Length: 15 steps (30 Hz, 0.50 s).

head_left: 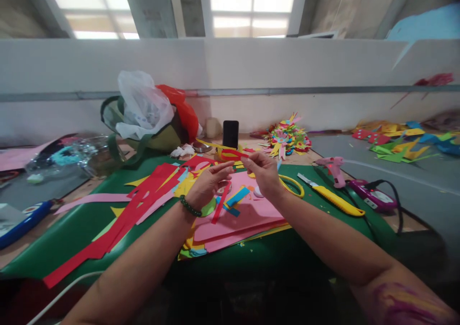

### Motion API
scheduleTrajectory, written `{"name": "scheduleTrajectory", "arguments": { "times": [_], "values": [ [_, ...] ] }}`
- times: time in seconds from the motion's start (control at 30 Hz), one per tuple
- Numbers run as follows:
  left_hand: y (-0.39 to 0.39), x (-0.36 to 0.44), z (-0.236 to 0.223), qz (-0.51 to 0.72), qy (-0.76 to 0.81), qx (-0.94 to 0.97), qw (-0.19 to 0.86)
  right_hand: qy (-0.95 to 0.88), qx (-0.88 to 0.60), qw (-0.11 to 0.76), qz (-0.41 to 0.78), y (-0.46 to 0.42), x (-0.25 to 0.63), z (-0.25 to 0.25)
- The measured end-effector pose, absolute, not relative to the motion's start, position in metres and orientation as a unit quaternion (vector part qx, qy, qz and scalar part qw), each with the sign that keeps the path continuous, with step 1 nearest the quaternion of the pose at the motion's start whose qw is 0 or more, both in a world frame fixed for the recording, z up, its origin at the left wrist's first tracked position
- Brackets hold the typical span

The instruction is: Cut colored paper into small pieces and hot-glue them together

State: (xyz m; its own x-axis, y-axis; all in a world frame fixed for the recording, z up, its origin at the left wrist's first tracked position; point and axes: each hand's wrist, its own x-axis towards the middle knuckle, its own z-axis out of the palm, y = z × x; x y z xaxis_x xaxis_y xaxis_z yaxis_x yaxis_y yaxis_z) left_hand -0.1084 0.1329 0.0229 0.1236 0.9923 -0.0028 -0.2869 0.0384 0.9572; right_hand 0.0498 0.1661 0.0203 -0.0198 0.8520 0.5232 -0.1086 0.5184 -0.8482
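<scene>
My right hand [266, 174] is closed in a pinch on a red paper strip [234, 154], which sticks out to the left above the work surface. Just left of it, my left hand [212, 183] has its fingers stretched out with nothing clearly between them; a dark bead bracelet [190, 206] circles that wrist. Below both hands lies a stack of pink paper sheets [247, 219], with blue paper pieces [238, 197] and a narrow red strip [222, 203] on top. Yellow-handled scissors [295, 185] lie partly hidden beside my right wrist.
Long red paper strips [143, 198] cover the green mat's left side. To the right lie a yellow utility knife [336, 200], a pink glue gun [335, 169] and a corded purple device [373, 195]. Behind stand a phone [230, 134], a bag [158, 135] and a colourful paper pile [287, 138].
</scene>
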Motion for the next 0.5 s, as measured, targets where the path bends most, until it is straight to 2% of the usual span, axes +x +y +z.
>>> {"name": "scheduleTrajectory", "arguments": {
  "times": [0.2, 0.5],
  "values": [
    [0.128, -0.087, 0.017, 0.605, 0.345, 0.376, 0.611, -0.596, -0.292, 0.628, 0.407, 0.155, 0.036, 0.011],
    [0.129, -0.089, 0.020, 0.619, 0.323, 0.348, 0.626, -0.589, -0.276, 0.576, 0.495, 0.145, 0.029, 0.007]
  ]
}}
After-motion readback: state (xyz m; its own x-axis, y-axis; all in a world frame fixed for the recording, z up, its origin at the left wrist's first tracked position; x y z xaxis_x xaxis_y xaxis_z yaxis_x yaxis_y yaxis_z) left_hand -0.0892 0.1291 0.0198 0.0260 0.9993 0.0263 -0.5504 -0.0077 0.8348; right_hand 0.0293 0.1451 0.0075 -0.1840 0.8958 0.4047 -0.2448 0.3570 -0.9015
